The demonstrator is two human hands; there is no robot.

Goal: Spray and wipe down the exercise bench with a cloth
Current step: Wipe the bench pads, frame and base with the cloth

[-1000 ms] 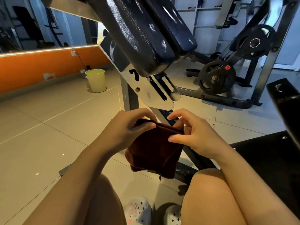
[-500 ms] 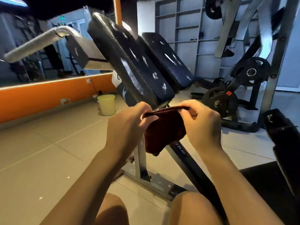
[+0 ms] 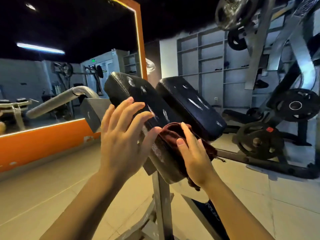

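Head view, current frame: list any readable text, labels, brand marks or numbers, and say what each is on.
No text can be read.
Dark frame bar at the bottom: pale lettering, too blurred and cropped to read.
Green sign seen in the mirror: glowing, no legible characters.
Red tag on the lower weight plate: too small to read.
Bench pads and cloth: no print visible, only wet streaks on the pads.

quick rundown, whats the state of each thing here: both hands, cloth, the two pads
left hand: open, fingers spread on the left pad
right hand: flat, pressing the cloth down
cloth: bunched on the left pad's lower end
left pad: tilted, pale streaks
right pad: tilted, pale streaks, untouched
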